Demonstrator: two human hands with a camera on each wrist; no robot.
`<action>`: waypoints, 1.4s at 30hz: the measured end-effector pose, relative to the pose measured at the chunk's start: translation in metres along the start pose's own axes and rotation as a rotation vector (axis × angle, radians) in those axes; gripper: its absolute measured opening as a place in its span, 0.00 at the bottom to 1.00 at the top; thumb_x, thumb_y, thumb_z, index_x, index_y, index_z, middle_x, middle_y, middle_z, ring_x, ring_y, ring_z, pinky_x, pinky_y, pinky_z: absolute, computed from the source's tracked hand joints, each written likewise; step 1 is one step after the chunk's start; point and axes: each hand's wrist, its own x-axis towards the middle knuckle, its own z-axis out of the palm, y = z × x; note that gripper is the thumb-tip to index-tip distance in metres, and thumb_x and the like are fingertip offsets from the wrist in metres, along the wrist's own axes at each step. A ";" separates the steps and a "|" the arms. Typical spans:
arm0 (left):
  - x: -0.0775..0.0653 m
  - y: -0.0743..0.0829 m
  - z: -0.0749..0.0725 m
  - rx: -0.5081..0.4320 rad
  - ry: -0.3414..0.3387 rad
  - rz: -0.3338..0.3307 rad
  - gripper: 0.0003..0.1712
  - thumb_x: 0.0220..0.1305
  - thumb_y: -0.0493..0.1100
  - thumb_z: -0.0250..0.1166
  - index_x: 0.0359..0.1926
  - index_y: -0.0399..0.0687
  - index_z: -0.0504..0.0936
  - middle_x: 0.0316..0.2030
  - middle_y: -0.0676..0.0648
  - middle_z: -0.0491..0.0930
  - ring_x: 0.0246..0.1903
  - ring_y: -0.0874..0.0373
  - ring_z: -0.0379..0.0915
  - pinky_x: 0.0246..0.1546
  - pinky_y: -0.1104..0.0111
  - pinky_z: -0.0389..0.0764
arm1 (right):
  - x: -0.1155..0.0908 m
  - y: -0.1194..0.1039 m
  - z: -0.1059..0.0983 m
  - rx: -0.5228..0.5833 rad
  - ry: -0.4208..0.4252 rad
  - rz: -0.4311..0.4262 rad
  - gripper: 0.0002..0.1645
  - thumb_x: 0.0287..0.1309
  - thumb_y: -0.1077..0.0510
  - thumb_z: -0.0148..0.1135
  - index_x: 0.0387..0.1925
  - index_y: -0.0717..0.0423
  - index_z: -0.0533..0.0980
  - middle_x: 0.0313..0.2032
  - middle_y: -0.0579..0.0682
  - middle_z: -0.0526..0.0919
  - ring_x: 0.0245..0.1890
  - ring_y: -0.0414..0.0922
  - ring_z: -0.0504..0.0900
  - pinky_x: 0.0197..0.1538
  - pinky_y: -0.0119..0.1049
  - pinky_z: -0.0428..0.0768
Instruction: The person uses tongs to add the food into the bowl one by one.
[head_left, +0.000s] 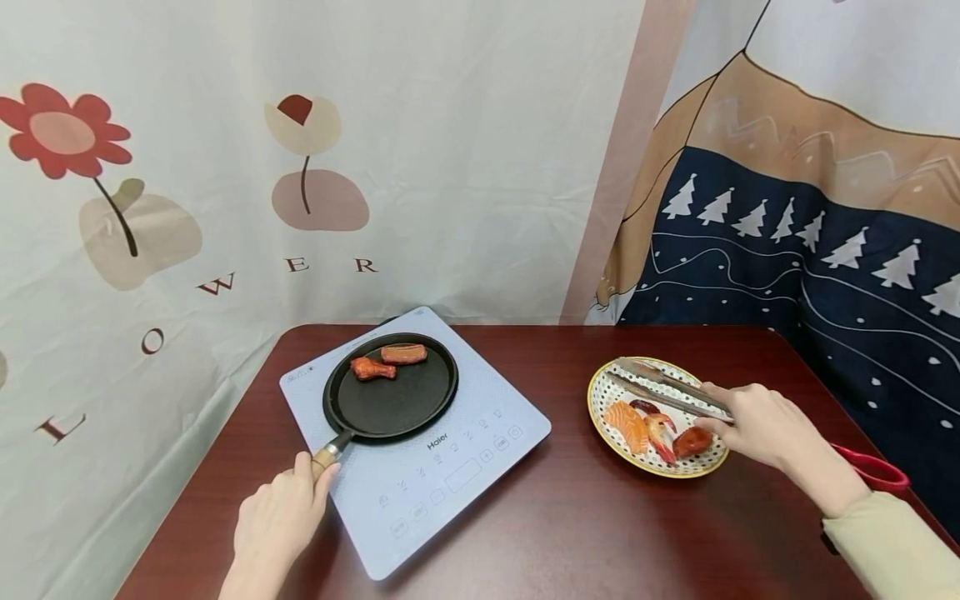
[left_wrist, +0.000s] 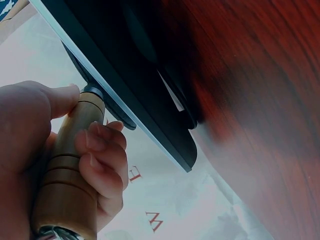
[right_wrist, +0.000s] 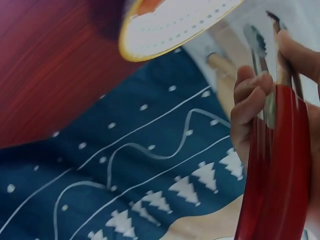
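My left hand (head_left: 279,510) grips the wooden handle (left_wrist: 70,160) of a round black frying pan (head_left: 397,408). In the pan, toward its far side, lie a chicken drumstick (head_left: 371,368) and a brown sausage-like piece (head_left: 403,354). My right hand (head_left: 768,425) holds metal tongs with red handles (right_wrist: 285,170). The tong tips reach over the far part of a yellow-rimmed dotted plate (head_left: 596,400), slightly apart. On that plate are an orange salmon slice (head_left: 627,425), a red-and-white shrimp (head_left: 662,435), a reddish-brown lump (head_left: 693,442) and a small dark piece (head_left: 644,407).
Beneath the pan, a white Haier induction cooktop (head_left: 465,500) lies at an angle on the dark red wooden table (head_left: 570,533). The plate stands to its right. Printed curtains (head_left: 465,167) hang right behind the table and along its right side.
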 end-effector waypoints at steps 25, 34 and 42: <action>0.001 -0.002 0.002 -0.001 -0.018 -0.012 0.24 0.69 0.56 0.53 0.36 0.36 0.67 0.18 0.40 0.73 0.17 0.43 0.72 0.16 0.55 0.68 | -0.002 0.046 0.001 0.038 -0.223 -0.056 0.29 0.50 0.45 0.68 0.48 0.61 0.79 0.20 0.37 0.73 0.18 0.32 0.64 0.22 0.28 0.63; 0.000 0.000 0.000 0.002 0.003 0.001 0.23 0.68 0.55 0.53 0.35 0.36 0.67 0.16 0.41 0.71 0.16 0.45 0.71 0.16 0.56 0.67 | 0.000 0.049 0.004 -0.004 -0.183 -0.054 0.27 0.51 0.48 0.68 0.48 0.62 0.79 0.19 0.39 0.73 0.18 0.34 0.65 0.22 0.30 0.63; 0.000 0.001 -0.001 0.007 0.013 0.010 0.23 0.69 0.54 0.53 0.34 0.35 0.67 0.16 0.40 0.72 0.16 0.44 0.71 0.15 0.56 0.67 | 0.001 0.051 0.005 -0.025 -0.138 -0.033 0.31 0.49 0.47 0.69 0.48 0.66 0.78 0.24 0.47 0.80 0.19 0.38 0.67 0.23 0.33 0.64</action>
